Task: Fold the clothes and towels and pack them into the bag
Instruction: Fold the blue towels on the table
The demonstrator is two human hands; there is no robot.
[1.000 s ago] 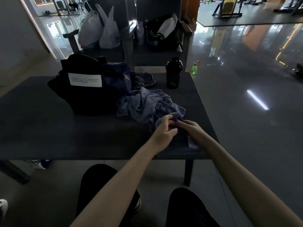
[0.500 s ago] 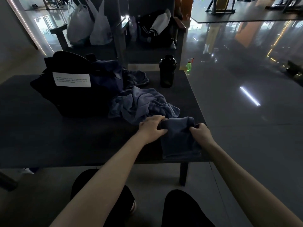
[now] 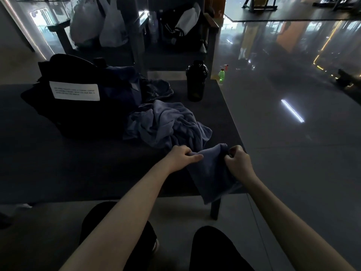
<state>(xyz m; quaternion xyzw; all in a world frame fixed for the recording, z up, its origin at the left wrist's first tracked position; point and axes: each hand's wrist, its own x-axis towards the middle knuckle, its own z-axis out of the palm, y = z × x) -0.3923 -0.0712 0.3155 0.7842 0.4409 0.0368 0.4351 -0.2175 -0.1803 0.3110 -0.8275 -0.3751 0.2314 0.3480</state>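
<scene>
Towel work is under way on the dark tabletop (image 3: 58,163), which fills the left and middle of the head view. The black bag (image 3: 82,118) with its white label stands at 10 o'clock, with dark blue cloth (image 3: 125,85) bulging at its right side; whether that cloth is inside the bag I cannot tell. Just beside the bag, at 12 o'clock, lies a crumpled blue-grey heap (image 3: 166,124) of clothes, not yet folded. In front of the heap, at the tabletop's near right corner, is the small towel (image 3: 211,173), with its lower end hanging over the near edge. A black shaker bottle (image 3: 196,81) stands upright at 1 o'clock, well apart from the towel.

The left hand (image 3: 181,157) pinches the towel's upper left corner and the right hand (image 3: 238,163) its upper right corner, the fingers of both curled tight on the cloth.

A second ago both hands were bunched together at one spot on the towel. They have since drawn apart along its top edge and raised it, so the cloth now hangs flatter between them. I judge this to be the spreading step before the first fold. Nothing of this towel is folded yet, and the heap still waits. The overhanging end could slide off the edge if the grip loosens.
</scene>
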